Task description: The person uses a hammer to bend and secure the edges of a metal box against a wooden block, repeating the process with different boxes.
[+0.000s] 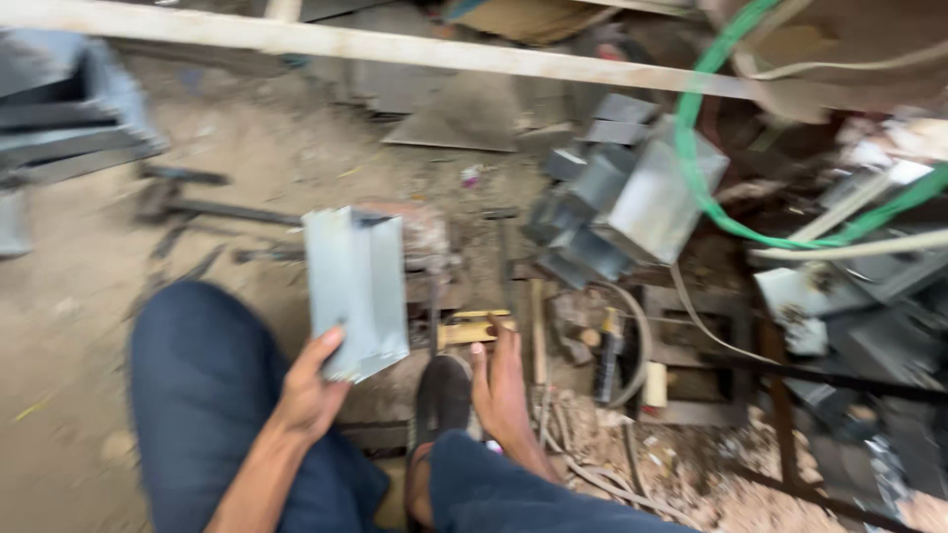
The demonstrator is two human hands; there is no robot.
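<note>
Left hand: fingers closed on lower edge of a folded grey sheet-metal channel, held upright above the dirt floor, beside the left knee. Right hand: not visible; state cannot be told. Pile of similar metal pieces lies well apart, toward the floor's far right, under a green hose.

light: soft, even daylight | shadows: faint | blur: motion-smeared throughout

L hand raised, fingers curled in grip.
</note>
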